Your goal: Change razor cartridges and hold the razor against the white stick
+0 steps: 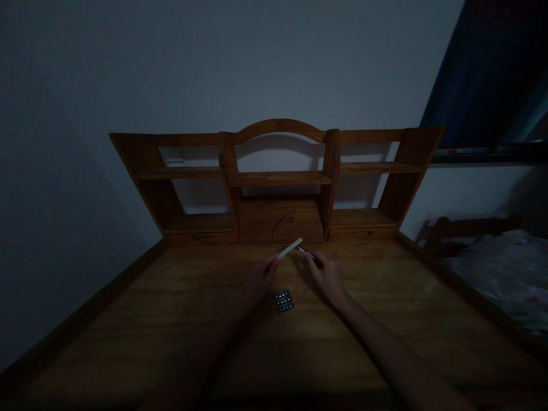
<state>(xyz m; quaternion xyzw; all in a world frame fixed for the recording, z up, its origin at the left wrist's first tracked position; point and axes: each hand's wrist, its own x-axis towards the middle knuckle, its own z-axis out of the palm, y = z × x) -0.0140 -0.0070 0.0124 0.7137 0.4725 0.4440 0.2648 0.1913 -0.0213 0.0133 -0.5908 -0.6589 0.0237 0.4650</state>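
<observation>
My left hand [262, 276] is closed around the lower end of a pale, slim stick [290, 248], which tilts up to the right above the desk. In my right hand [327, 273] is a thin dark pen-like tool [314, 258] with a shiny tip. That tip points up and left, close to the stick's upper end; whether the two touch I cannot tell. Below and between the hands, a small dark block with rows of shiny spots [284, 301] lies on the desk. Dim light hides the finer details of all three.
The wooden desk top [205, 331] spreads under both arms. A wooden shelf unit [280, 179] with open compartments stands at its back against the wall. Past the raised right edge are a wooden rail [475, 226] and a pale crumpled covering [505, 268].
</observation>
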